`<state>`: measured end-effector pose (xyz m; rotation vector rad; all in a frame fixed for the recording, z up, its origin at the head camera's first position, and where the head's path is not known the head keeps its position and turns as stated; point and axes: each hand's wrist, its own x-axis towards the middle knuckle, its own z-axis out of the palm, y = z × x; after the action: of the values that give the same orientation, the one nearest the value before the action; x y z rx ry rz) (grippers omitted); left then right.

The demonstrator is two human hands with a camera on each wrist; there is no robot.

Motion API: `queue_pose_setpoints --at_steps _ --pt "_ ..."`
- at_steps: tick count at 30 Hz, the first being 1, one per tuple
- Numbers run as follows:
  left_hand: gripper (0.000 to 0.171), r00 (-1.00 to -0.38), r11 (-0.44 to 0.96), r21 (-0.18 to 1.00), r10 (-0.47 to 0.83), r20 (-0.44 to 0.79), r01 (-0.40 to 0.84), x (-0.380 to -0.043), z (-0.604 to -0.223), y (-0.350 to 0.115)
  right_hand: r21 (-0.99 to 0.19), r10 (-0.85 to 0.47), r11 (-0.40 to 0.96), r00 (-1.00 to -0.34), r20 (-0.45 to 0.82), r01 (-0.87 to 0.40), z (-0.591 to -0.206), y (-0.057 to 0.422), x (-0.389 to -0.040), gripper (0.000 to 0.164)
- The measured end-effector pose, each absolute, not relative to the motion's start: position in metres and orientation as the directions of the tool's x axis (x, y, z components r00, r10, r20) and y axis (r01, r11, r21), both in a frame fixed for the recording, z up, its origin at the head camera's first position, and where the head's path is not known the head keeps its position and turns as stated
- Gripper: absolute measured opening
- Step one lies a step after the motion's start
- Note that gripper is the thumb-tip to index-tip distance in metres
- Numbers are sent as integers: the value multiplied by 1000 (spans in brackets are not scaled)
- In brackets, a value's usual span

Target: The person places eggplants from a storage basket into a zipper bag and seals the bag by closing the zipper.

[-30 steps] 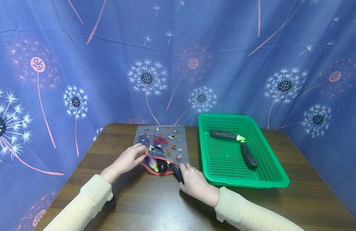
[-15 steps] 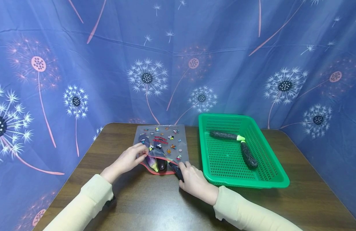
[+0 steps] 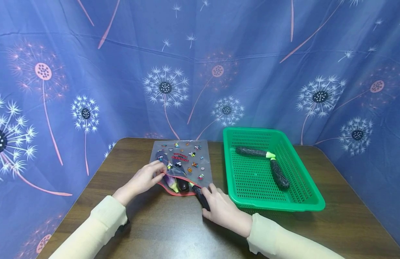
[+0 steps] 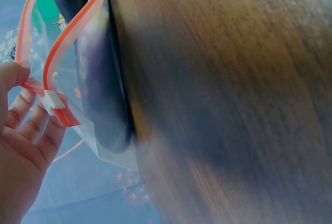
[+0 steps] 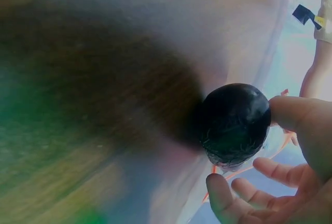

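Observation:
A see-through zip bag [image 3: 205, 151] with cartoon prints and an orange-red zip edge lies on the table, its mouth facing the person. My left hand [image 3: 145, 178] pinches the left end of that edge, beside the white slider [image 4: 52, 101]. Inside the mouth lie a purple eggplant [image 3: 171, 182] with a pale green stem end and a glossy black eggplant [image 3: 183, 185]. A long, dark, mottled eggplant [image 3: 201, 198] points its stem end into the right of the mouth. My right hand [image 3: 224, 210] grips its rounded outer end, seen as a dark ball in the right wrist view.
Close on the right stands a green slotted basket [image 3: 277, 206]. Within it lie one dark eggplant [image 3: 250, 151] along the back and another [image 3: 279, 174] towards the right, their stem ends meeting. A blue dandelion-print cloth [image 3: 258, 82] hangs behind the wooden table [image 3: 161, 230].
My right hand has drawn back slightly, down and to the right, and the dark eggplant has come with it. My left hand stays on the bag's edge.

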<state>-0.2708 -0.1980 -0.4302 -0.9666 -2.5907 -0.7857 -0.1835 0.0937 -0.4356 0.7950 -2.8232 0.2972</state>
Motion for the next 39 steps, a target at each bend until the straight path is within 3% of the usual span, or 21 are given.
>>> queue_pose_setpoints --at_steps 14,22,39 --pt "11 -734 625 389 529 426 677 -270 -429 -199 -122 -567 801 -808 161 -586 -435 105 -167 52" --pt "13 -733 626 387 532 423 678 -270 -429 -198 -119 -585 778 -781 217 -616 -436 104 -168 49" --pt "9 -739 630 389 532 414 672 -269 -428 -197 -137 -549 801 -806 221 -583 -431 94 -182 44"
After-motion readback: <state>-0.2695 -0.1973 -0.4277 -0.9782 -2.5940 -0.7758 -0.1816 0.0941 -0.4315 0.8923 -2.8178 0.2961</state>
